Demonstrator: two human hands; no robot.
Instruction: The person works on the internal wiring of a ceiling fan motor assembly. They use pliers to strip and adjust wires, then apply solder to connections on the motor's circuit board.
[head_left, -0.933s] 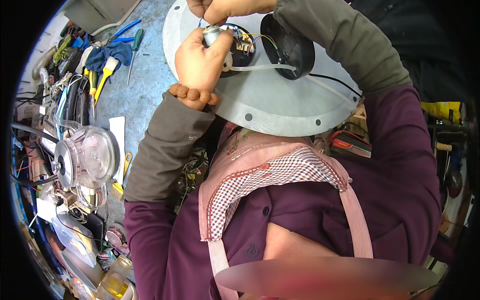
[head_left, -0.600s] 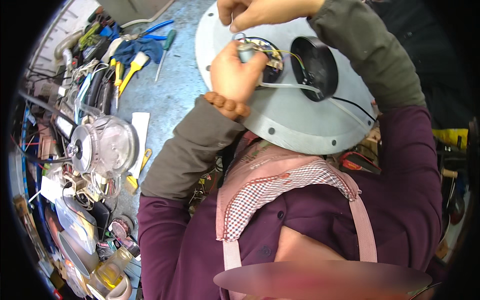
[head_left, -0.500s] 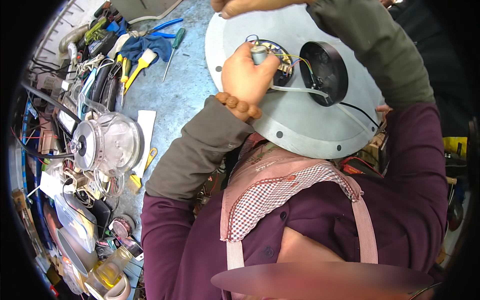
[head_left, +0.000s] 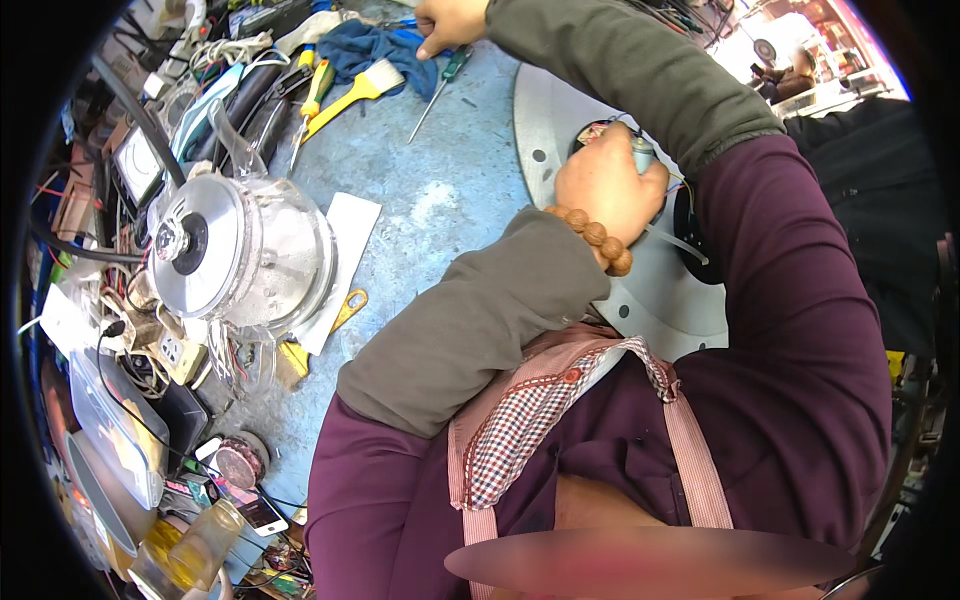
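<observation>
My left hand (head_left: 610, 190) is closed round a small silver cylinder (head_left: 642, 150), which looks like a motor, over a wired round part on the grey metal disc (head_left: 542, 175). A pale tube (head_left: 675, 242) runs from there to a black round housing (head_left: 697, 262), largely hidden by my right arm. My right hand (head_left: 448, 22) is at the top of the view, fingers apart and slightly bent, over a blue cloth (head_left: 365, 55) beside a green-handled screwdriver (head_left: 453, 70); I see nothing held in it.
The blue bench (head_left: 440, 185) carries a glass kettle (head_left: 285, 250), white paper (head_left: 352, 225), a yellow brush (head_left: 375, 82) and heaped tools, cables and containers along the left. Dark fabric (head_left: 850, 200) lies beyond my right arm.
My right hand has left the motor and moved leftward to the tools and cloth. My left hand stays on the motor. The view has turned, shifting the bench rightward in the picture.
</observation>
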